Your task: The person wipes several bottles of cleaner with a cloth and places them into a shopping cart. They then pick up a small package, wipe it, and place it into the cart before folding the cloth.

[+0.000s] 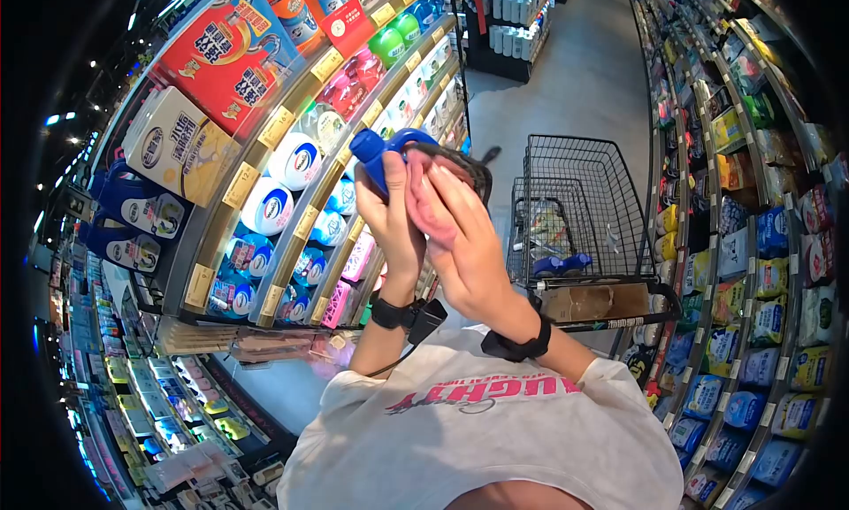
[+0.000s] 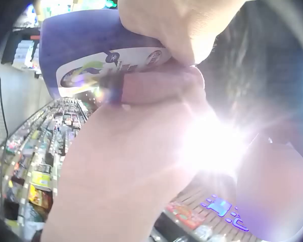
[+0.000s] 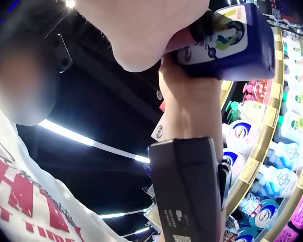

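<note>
In front of the chest my left hand grips a dark blue plastic bottle, its blue cap tilted up toward the left. The thumb lies along the near side; the other fingers are mostly hidden behind it. My right hand holds a folded pink cloth with a dark edge against the bottle. In the left wrist view the bottle shows its broad base end and a white label with a green swirl. The right wrist view shows the same labelled bottle above the left wrist.
A tiered shelf of cleaners and hand soaps stands close on the left. A black wire shopping cart is ahead to the right, with blue bottles and a cardboard box at its near end. Shelves of packets line the right side.
</note>
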{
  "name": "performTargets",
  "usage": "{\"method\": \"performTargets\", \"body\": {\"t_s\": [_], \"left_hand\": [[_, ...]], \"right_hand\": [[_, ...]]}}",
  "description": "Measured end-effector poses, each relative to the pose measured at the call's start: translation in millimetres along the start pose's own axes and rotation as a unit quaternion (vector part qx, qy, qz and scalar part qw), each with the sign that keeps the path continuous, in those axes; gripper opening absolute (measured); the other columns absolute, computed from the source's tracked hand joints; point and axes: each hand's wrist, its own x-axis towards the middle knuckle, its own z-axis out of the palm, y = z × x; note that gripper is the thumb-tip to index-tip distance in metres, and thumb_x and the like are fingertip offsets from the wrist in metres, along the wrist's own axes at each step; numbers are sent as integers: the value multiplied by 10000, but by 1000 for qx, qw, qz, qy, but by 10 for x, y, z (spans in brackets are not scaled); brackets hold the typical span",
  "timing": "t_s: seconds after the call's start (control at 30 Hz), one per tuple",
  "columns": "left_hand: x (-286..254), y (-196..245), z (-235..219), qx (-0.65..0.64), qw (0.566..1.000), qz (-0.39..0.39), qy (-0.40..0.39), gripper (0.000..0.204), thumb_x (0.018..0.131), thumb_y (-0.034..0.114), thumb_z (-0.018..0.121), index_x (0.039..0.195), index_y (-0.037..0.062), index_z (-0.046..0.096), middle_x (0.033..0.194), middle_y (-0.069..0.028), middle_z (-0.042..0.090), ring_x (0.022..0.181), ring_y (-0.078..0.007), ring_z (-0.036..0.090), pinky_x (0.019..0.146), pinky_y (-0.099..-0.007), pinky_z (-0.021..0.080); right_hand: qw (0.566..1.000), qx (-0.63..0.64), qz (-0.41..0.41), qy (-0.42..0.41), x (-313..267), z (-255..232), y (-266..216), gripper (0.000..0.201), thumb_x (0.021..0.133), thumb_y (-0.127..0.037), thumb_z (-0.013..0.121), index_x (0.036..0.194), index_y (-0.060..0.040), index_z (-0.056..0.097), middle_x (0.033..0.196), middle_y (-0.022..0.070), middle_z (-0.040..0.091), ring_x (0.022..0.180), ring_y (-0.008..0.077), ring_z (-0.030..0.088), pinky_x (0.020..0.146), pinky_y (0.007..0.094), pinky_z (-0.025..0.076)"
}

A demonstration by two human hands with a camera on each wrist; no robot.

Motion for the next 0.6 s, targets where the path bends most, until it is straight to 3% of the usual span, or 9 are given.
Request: {"method": "performTargets", "body": {"t_s": [0.17, 0.2, 0.23, 0.27, 0.33, 0.37, 0.43, 0.5, 0.6], "left_hand": [[158, 160, -65, -4, 999, 36, 20, 345, 1021, 364, 608, 1137, 41, 574, 967, -52, 647, 806, -145, 676, 694, -295, 568], [166, 192, -105, -22, 1000, 19, 10, 362, 1018, 372, 611, 1153, 39, 570, 987, -67, 657, 821, -157, 683, 707, -297, 572], [182, 216, -134, -41, 999, 2, 0, 380, 1015, 380, 613, 1169, 36, 566, 1008, -81, 667, 835, -168, 690, 720, -298, 575], [197, 210, -159, -86, 996, -29, -1, 363, 1026, 321, 609, 1189, 0, 561, 1074, -127, 682, 861, -167, 689, 755, -297, 567], [148, 202, -122, -98, 995, -36, -11, 352, 1028, 312, 608, 1188, 2, 560, 1066, -117, 679, 863, -160, 685, 759, -293, 563], [120, 189, -105, -109, 993, -46, -18, 341, 1029, 303, 608, 1187, 5, 558, 1059, -108, 676, 865, -153, 681, 764, -288, 558], [83, 78, -123, -53, 998, -14, -34, 316, 1029, 274, 613, 1191, 11, 547, 1034, -70, 656, 901, -129, 653, 811, -275, 527], [-15, 59, -77, 34, 998, 25, -50, 331, 1015, 270, 637, 1196, 8, 546, 1058, -64, 650, 945, -128, 627, 865, -287, 496], [-220, 123, 29, 79, 993, 6, -89, 352, 979, 250, 695, 1185, 3, 553, 1076, -66, 639, 979, -126, 592, 895, -279, 462]], "right_hand": [[997, -1, 72, -27, -274, -134, 274, 473, 975, -111, 521, 1419, 45, 475, 1496, 248, 436, 1383, 404, 440, 1172, 431, 327], [967, 183, 177, 18, -272, -154, 363, 452, 1000, -110, 487, 1422, 54, 469, 1505, 238, 435, 1396, 383, 435, 1177, 432, 322], [891, 358, 272, 62, -269, -150, 411, 434, 1026, -110, 454, 1424, 62, 462, 1513, 228, 435, 1409, 363, 429, 1181, 434, 317], [891, 359, 270, 63, -286, -139, 402, 434, 1026, -110, 454, 1424, 62, 462, 1513, 228, 435, 1409, 363, 429, 1181, 434, 317], [904, 364, 194, 110, -231, -197, 224, 429, 1057, -112, 390, 1441, 75, 439, 1523, 221, 434, 1422, 338, 418, 1192, 437, 294], [904, 363, 195, 111, -258, -218, 198, 429, 1057, -112, 390, 1441, 75, 439, 1523, 221, 434, 1422, 338, 418, 1192, 437, 294], [987, 144, 67, 26, -319, -261, 142, 465, 1032, -112, 440, 1456, 78, 421, 1510, 249, 439, 1427, 378, 406, 1197, 449, 277], [989, 137, 51, -38, -292, -209, -21, 511, 986, -102, 497, 1461, 73, 426, 1494, 266, 444, 1429, 423, 386, 1196, 458, 275], [997, 54, 41, -22, -252, -145, 34, 547, 942, -105, 532, 1452, 72, 443, 1476, 276, 449, 1400, 449, 404, 1171, 471, 302]]}}
